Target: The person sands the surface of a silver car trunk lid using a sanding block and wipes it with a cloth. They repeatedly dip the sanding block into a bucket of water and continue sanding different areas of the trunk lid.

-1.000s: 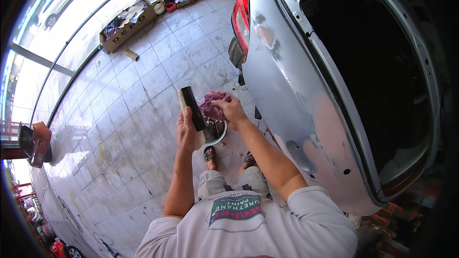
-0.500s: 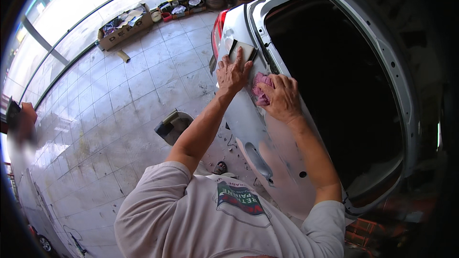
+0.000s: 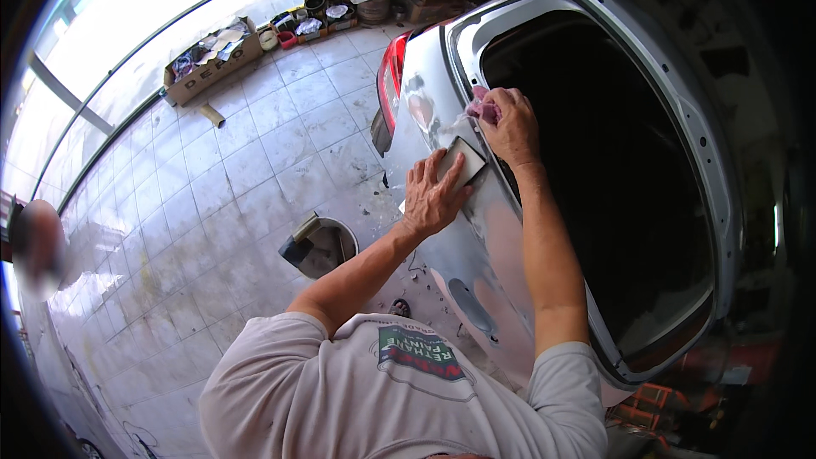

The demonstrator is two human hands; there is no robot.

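Observation:
My left hand (image 3: 432, 197) presses a flat, pale sanding block (image 3: 463, 163) with dark edges against the car's rear side panel (image 3: 500, 242). The fingers lie over the block's near side. Beyond it and to the right, my right hand (image 3: 512, 127) clutches a crumpled pink cloth (image 3: 483, 108) on the panel beside the frame of the dark rear opening (image 3: 603, 178). The cloth is partly hidden by the fingers. Dull pinkish and grey patches mark the silver paint, and an oval door-handle recess (image 3: 470, 302) sits lower on the panel.
The red tail light (image 3: 391, 76) is at the panel's far left edge. On the tiled floor (image 3: 195, 229) stands a round bucket (image 3: 336, 248) left of my forearm. A long cardboard box (image 3: 212, 68) of scraps, cans and other boxes line the far side.
My left hand has drawn the sanding block nearer along the panel and slightly right. My right hand has moved the pink cloth farther away, up beside the opening's frame.

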